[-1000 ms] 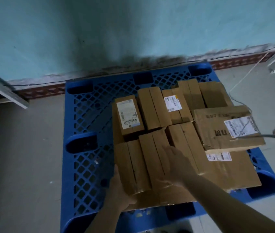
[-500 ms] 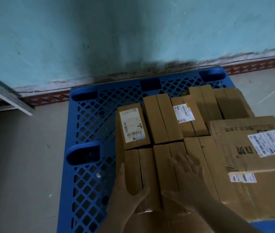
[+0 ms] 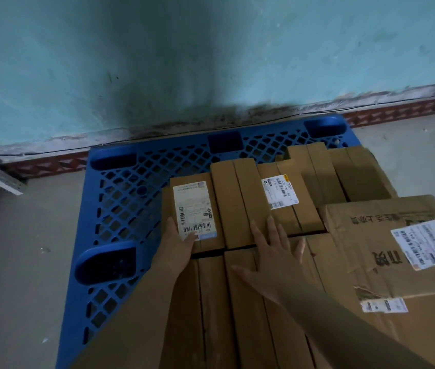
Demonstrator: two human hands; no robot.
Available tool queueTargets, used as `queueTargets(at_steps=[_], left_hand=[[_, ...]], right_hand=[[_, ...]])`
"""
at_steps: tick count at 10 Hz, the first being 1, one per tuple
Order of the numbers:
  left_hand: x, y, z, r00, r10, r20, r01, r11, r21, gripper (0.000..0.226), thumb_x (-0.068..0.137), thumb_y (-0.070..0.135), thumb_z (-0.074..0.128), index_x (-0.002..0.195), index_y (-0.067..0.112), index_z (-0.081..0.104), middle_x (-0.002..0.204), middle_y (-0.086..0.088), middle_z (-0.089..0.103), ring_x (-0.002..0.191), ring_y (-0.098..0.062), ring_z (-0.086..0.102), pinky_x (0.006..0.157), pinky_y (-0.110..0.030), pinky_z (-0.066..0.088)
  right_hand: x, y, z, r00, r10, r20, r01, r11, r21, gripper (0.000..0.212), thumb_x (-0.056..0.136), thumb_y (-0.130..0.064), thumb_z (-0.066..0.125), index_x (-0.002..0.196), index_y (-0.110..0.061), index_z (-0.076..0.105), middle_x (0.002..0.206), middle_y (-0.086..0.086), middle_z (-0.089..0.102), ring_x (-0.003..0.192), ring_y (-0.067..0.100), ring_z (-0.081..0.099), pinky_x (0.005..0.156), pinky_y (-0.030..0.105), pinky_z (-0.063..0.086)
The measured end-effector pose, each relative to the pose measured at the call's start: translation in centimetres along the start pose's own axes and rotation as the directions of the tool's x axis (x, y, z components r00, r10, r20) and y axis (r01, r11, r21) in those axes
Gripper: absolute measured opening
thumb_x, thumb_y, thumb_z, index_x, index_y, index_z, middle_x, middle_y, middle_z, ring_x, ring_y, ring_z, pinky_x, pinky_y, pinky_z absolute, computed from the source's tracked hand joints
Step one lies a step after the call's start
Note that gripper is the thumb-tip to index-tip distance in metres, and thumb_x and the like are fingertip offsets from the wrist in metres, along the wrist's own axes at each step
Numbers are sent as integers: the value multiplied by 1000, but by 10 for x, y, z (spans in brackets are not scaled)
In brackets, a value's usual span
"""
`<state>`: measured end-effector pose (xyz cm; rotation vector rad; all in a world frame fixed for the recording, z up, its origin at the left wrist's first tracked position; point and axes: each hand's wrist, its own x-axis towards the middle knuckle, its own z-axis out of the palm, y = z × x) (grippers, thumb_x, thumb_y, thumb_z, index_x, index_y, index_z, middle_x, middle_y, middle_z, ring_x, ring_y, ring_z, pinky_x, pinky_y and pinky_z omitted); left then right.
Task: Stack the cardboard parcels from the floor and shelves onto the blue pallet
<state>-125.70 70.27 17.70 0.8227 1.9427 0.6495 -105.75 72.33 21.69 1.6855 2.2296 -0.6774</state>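
While both hands lie flat, fingers spread, nothing is gripped. Left hand (image 3: 177, 247) touches the labelled parcel (image 3: 193, 211); right hand (image 3: 275, 255) rests on parcels atop the blue pallet (image 3: 120, 209).

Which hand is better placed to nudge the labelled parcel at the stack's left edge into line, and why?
Left. The left hand already rests on that labelled parcel, at its near-left corner. The right hand lies flat, fingers spread, on plain parcels further right.

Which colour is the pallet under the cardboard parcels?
Blue, with a lattice top; the pallet shows in the head view.
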Motion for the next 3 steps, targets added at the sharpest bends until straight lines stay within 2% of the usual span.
queueTargets(at_steps=[1,2,3], left_hand=[[-14,0,-6,999,6,35,-7,999,40,66,96,30,41,149,27,2,151,4,28,137,-17,32,113,-31,24],[-37,15,-16,995,99,9,-100,993,64,66,87,50,46,145,31,22,146,11,36,131,-9,37,112,-34,29],[-85,38,-30,995,73,-67,-72,997,23,55,95,33,47,145,28,25,135,19,30,132,-9,32,111,-31,26]], right_hand=[[-1,3,-11,999,-15,48,15,1000,-16,96,80,-72,43,148,-33,-13,156,3,-23,144,23,-20,113,59,-7],[-13,2,-33,998,-29,59,26,998,66,95,80,-71,45,150,-33,-7,158,2,-17,145,22,-19,112,58,-5],[-31,5,-78,998,-61,-5,61,990,124,95,79,-67,51,150,-34,-4,159,-1,-14,145,21,-17,115,56,-4]])
